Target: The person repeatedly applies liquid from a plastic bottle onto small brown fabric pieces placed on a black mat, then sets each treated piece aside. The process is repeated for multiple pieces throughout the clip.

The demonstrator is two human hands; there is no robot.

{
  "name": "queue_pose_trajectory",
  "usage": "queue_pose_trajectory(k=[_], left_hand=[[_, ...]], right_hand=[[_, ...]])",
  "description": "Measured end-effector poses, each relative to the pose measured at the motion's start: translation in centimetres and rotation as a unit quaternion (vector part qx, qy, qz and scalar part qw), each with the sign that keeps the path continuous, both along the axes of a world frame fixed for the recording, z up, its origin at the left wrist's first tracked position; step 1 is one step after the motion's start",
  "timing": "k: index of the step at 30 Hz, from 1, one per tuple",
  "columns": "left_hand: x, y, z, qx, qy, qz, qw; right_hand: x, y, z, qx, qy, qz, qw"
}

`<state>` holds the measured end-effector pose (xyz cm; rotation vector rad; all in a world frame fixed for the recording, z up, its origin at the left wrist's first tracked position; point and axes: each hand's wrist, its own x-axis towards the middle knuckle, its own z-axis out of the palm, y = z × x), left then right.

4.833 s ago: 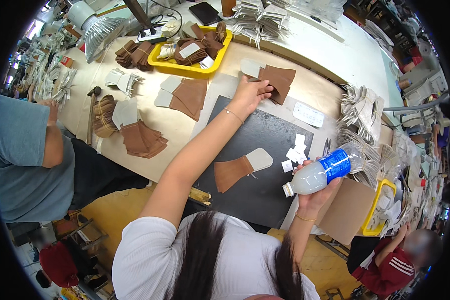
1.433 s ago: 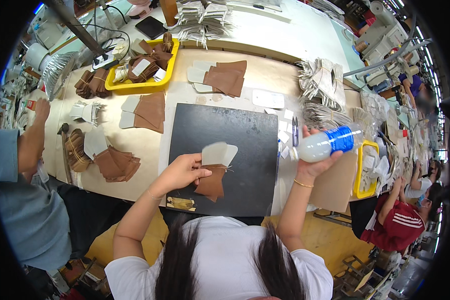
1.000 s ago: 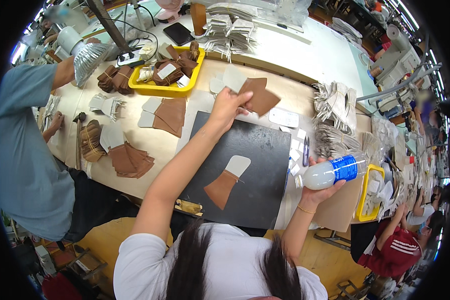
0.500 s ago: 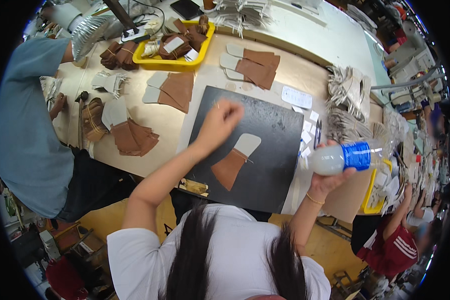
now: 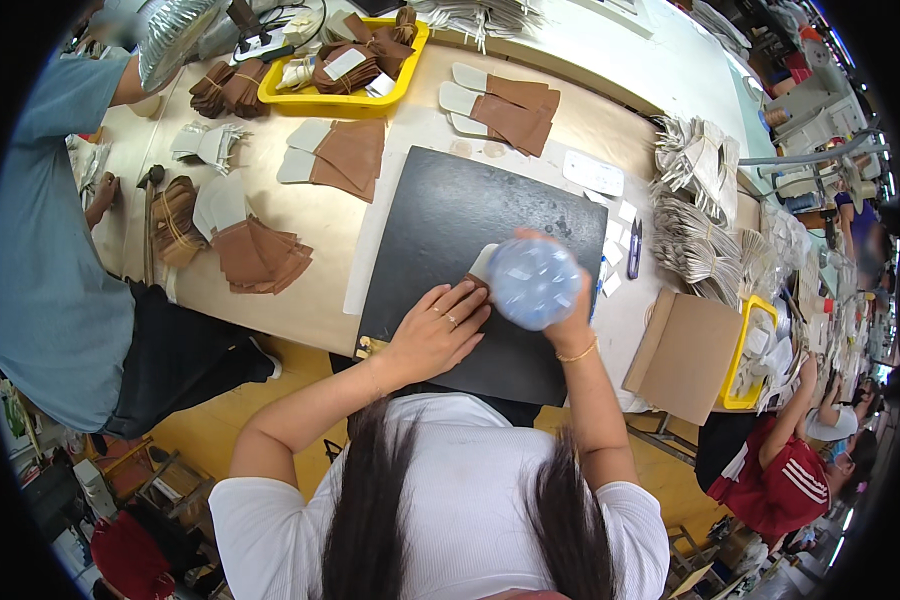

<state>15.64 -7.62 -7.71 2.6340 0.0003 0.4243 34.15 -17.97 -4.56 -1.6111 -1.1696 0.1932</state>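
A brown piece with a pale rounded end [image 5: 484, 261] lies on the black board [image 5: 430, 215], partly hidden beneath the left hand [image 5: 435, 333] and the bottle. The left hand rests palm down over its brown part, fingers extended and close together, gripping nothing that shows. The right hand [image 5: 571, 322] has hold of a clear bottle [image 5: 533, 284], its base turned up toward the camera; the fingers curl around it, mostly hidden behind it, and the bottle's mouth cannot be seen.

Beside the board's right edge lie small white cards [image 5: 627, 211] and a pair of purple snips [image 5: 635, 250]. Beyond the board's far edge, several overlapping brown-and-pale pieces [image 5: 513, 112] lie on the beige surface [image 5: 320, 315], with another fanned group [image 5: 350, 160] farther left. A yellow tray [image 5: 340, 103] behind that group holds brown bundles. Pale bundles [image 5: 705, 165] are stacked at the right, near an open cardboard box [image 5: 682, 360]. A person in a blue-grey shirt [image 5: 55, 250] is at the left.
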Motion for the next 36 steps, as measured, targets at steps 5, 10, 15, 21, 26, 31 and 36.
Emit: queue_pose_trajectory(k=[5,10,15,21,26,31,36], left_hand=[[0.2,-0.3,0.3,-0.012,-0.032,0.025,0.999],[-0.1,0.0,0.2,-0.032,-0.012,0.003,0.999],[-0.1,-0.2,0.1,-0.02,-0.028,0.019,0.999],[-0.1,-0.2,-0.2,-0.017,-0.023,0.019,0.999],[-0.1,-0.3,0.1,0.013,-0.051,0.037,0.998],[0.2,-0.4,-0.1,0.011,-0.043,0.032,0.998],[0.6,-0.7,0.5,0.021,-0.023,0.025,0.999]], right_hand=[[1.6,-1.0,-0.2,-0.029,0.081,-0.068,0.994],[-1.3,-0.6,-1.2,-0.047,-0.041,0.089,0.994],[2.5,-2.1,-0.8,-0.116,-0.111,-0.033,0.986],[-1.8,1.3,-1.0,0.012,-0.054,0.039,0.998],[1.2,1.8,1.0,-0.041,-0.121,-0.065,0.99],[-0.9,1.7,1.0,-0.052,-0.154,0.0,0.987],[-0.6,2.7,0.8,-0.019,-0.098,-0.025,0.995]])
